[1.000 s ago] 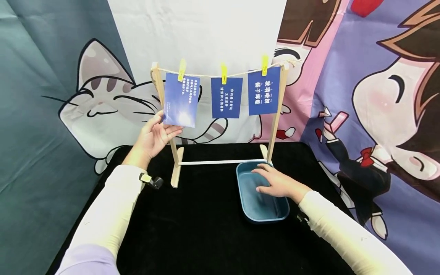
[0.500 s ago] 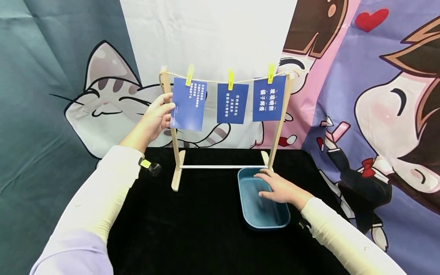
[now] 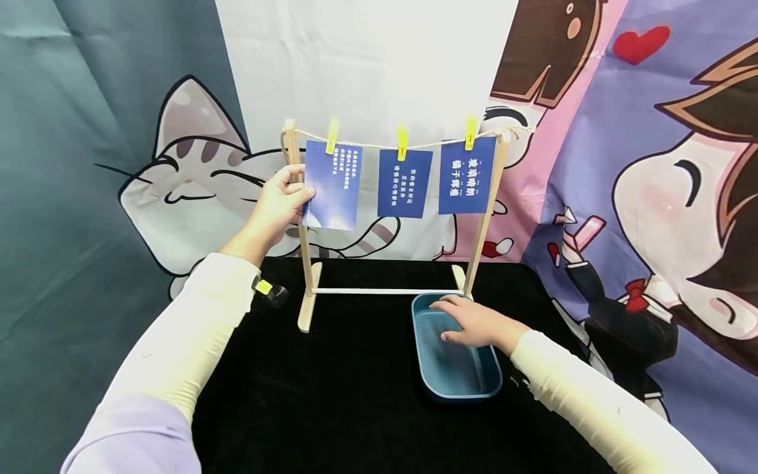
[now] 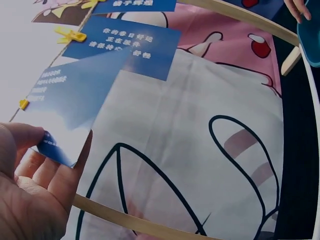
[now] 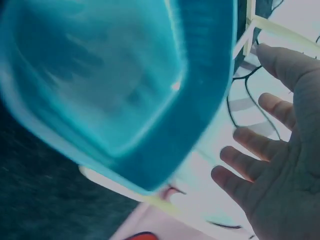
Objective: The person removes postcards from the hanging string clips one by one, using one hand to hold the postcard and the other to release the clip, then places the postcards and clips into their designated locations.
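Observation:
My left hand pinches the left edge of a blue card, thumb in front and fingers behind, as the left wrist view shows. That card hangs by a yellow clothespin on a string. Two more blue cards hang beside it: a middle card under a yellow clip, and a right card under another clip. Over the blue-green plastic bin hovers my right hand, its fingers spread and holding nothing in the right wrist view.
A wooden frame carries the string, with a white bar low between its feet. Black cloth covers the table. Behind stands a printed cartoon backdrop. The bin sits in front of the frame's right foot.
My left hand has risen from the card's lower corner to its left edge and now pinches it with the thumb in front. The right hand stays over the bin. The head view has shifted slightly.

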The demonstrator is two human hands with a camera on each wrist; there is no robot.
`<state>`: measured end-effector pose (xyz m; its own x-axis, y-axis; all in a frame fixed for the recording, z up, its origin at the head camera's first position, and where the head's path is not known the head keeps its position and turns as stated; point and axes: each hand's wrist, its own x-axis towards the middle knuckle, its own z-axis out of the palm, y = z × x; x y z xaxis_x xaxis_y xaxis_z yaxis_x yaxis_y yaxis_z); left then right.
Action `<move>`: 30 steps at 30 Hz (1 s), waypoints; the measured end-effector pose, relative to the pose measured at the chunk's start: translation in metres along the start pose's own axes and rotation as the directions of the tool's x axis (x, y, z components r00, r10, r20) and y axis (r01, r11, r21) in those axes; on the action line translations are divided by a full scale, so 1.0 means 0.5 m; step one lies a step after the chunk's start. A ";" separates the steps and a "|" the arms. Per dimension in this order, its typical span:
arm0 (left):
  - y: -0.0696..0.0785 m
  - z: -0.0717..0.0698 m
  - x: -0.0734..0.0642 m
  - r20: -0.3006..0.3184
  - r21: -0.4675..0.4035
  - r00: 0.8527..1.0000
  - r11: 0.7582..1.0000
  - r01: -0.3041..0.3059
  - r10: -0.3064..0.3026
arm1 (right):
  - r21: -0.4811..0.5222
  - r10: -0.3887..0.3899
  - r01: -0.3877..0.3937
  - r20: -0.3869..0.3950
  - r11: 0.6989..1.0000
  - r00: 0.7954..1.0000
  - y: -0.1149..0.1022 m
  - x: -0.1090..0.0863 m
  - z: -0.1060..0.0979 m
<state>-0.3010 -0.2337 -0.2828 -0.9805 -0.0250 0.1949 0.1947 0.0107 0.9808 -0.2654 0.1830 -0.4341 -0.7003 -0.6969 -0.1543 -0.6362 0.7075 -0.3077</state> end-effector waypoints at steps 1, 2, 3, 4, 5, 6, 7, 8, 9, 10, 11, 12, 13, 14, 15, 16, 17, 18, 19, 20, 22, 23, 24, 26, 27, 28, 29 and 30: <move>0.001 0.000 -0.001 0.002 0.014 1.000 1.000 -0.001 0.001 | -0.015 -0.005 0.005 0.012 1.000 1.000 -0.006 0.010 -0.008; 0.002 0.000 -0.003 0.003 0.031 1.000 1.000 -0.002 0.002 | -0.033 -0.016 0.017 0.021 0.999 1.000 -0.014 0.022 -0.018; 0.002 0.000 -0.005 0.003 0.053 1.000 0.999 -0.004 0.004 | -0.051 -0.028 0.029 0.027 0.998 0.999 -0.024 0.033 -0.028; 0.001 -0.001 -0.007 0.002 0.071 1.000 0.997 -0.001 0.001 | -0.068 -0.052 0.054 0.029 0.996 0.998 -0.035 0.045 -0.041; 0.000 -0.002 -0.010 0.002 0.082 1.000 0.997 0.004 -0.004 | -0.094 -0.069 0.071 0.026 0.993 0.997 -0.048 0.057 -0.054; -0.002 -0.004 -0.013 0.000 0.097 1.000 0.995 0.011 -0.011 | -0.114 -0.088 0.090 0.022 0.989 0.996 -0.063 0.068 -0.067; -0.003 -0.005 -0.015 0.002 0.103 1.000 0.994 0.018 -0.018 | -0.142 -0.109 0.109 0.010 0.984 0.994 -0.078 0.079 -0.082; -0.004 -0.006 -0.017 0.005 0.111 1.000 0.994 0.022 -0.023 | -0.176 -0.134 0.130 -0.007 0.976 0.991 -0.095 0.089 -0.099; -0.004 -0.006 -0.019 0.006 0.116 1.000 0.993 0.025 -0.026 | -0.211 -0.154 0.146 -0.023 0.966 0.988 -0.112 0.098 -0.117; -0.004 -0.007 -0.020 0.008 0.116 1.000 0.993 0.027 -0.028 | -0.251 -0.179 0.162 -0.047 0.954 0.983 -0.128 0.109 -0.136; -0.003 -0.006 -0.021 0.009 0.115 1.000 0.993 0.024 -0.025 | -0.289 -0.195 0.167 -0.071 0.943 0.978 -0.146 0.118 -0.157; -0.001 -0.005 -0.021 0.010 0.118 1.000 0.993 0.018 -0.019 | -0.316 -0.226 0.187 -0.093 0.930 0.970 -0.163 0.128 -0.182; 0.002 -0.004 -0.021 0.010 0.117 1.000 0.993 0.011 -0.012 | -0.340 -0.250 0.197 -0.120 0.920 0.961 -0.182 0.137 -0.207; 0.005 -0.003 -0.021 0.008 0.118 1.000 0.993 0.005 -0.006 | -0.358 -0.278 0.212 -0.145 0.909 0.950 -0.200 0.146 -0.233; 0.008 -0.003 -0.020 0.005 0.117 1.000 0.993 0.001 -0.002 | -0.371 -0.309 0.228 -0.175 0.900 0.935 -0.219 0.155 -0.260; 0.008 -0.003 -0.021 0.002 0.117 1.000 0.993 0.002 -0.002 | -0.388 -0.334 0.235 -0.210 0.891 0.919 -0.238 0.164 -0.286; 0.008 -0.003 -0.021 -0.001 0.119 1.000 0.993 0.003 -0.003 | -0.401 -0.360 0.246 -0.241 0.883 0.901 -0.258 0.172 -0.313; 0.009 -0.003 -0.021 -0.002 0.118 1.000 0.993 0.006 -0.005 | -0.418 -0.383 0.249 -0.276 0.874 0.881 -0.277 0.180 -0.338; 0.009 -0.003 -0.021 -0.004 0.118 1.000 0.993 0.009 -0.008 | -0.430 -0.394 0.243 -0.305 0.870 0.867 -0.295 0.188 -0.362; 0.009 -0.003 -0.021 -0.006 0.119 1.000 0.993 0.011 -0.010 | -0.445 -0.405 0.235 -0.336 0.864 0.850 -0.312 0.195 -0.385; 0.010 -0.002 -0.020 -0.002 0.124 1.000 0.992 0.012 -0.012 | -0.467 -0.411 0.202 -0.406 0.861 0.816 -0.344 0.212 -0.433; 0.011 -0.001 -0.020 0.001 0.127 1.000 0.992 0.012 -0.012 | -0.469 -0.411 0.188 -0.435 0.863 0.801 -0.357 0.222 -0.454; 0.011 0.000 -0.019 0.003 0.129 1.000 0.992 0.009 -0.009 | -0.466 -0.401 0.168 -0.462 0.869 0.791 -0.369 0.231 -0.473; 0.013 0.001 -0.018 0.001 0.133 1.000 0.991 0.001 -0.001 | -0.457 -0.380 0.131 -0.511 0.880 0.771 -0.389 0.250 -0.507; 0.014 0.002 -0.017 0.000 0.132 1.000 0.991 -0.004 0.004 | -0.451 -0.364 0.110 -0.529 0.886 0.767 -0.396 0.260 -0.521; 0.014 0.002 -0.017 -0.004 0.133 1.000 0.991 -0.006 0.007 | -0.448 -0.348 0.090 -0.537 0.889 0.768 -0.402 0.269 -0.531; 0.014 0.001 -0.017 -0.006 0.130 1.000 0.991 -0.010 0.011 | -0.446 -0.333 0.071 -0.541 0.892 0.772 -0.406 0.277 -0.539; 0.013 0.000 -0.016 -0.011 0.128 1.000 0.992 -0.012 0.014 | -0.447 -0.316 0.053 -0.539 0.893 0.781 -0.409 0.286 -0.545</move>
<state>-0.2917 -0.2333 -0.2780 -0.9774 -0.0358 0.2083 0.2016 0.1385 0.9696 -0.3236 -0.0295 -0.1373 -0.5202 -0.7045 0.4827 -0.7501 0.6472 0.1362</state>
